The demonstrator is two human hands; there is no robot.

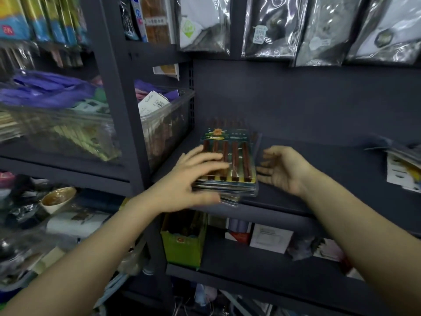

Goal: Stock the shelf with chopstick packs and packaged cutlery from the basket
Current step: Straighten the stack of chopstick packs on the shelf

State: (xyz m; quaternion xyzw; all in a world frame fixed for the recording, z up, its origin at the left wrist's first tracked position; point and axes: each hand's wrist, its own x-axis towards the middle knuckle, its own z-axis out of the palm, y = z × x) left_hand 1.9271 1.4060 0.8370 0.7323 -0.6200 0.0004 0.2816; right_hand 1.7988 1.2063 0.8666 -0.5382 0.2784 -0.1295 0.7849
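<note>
Dark grey shelving fills the view; middle shelf (319, 169) carries one stack of chopstick packs (227, 169) at its near left end, edges overhanging the front lip slightly. Top pack: five brown chopstick pairs visible under clear plastic, green printed card behind. Number of packs in the stack: several, exact count unclear from the blurred edges. Left hand (193, 176): fingers spread flat, resting on the top pack's near left part, not curled around anything. Right hand (284, 167): open, palm turned left toward the stack's right side, fingers loosely bent, just beside the packs; contact cannot be told. Far right on the same shelf: a small pile of printed packets (403, 169), well apart from the stack. Left bay: two clear bins (164, 124) with purple and mixed goods. Above: a row of plastic-bagged items (319, 30) hanging. Lower shelf: one green box (182, 245) at left, white boxes (268, 238) to its right. No basket in view.
</note>
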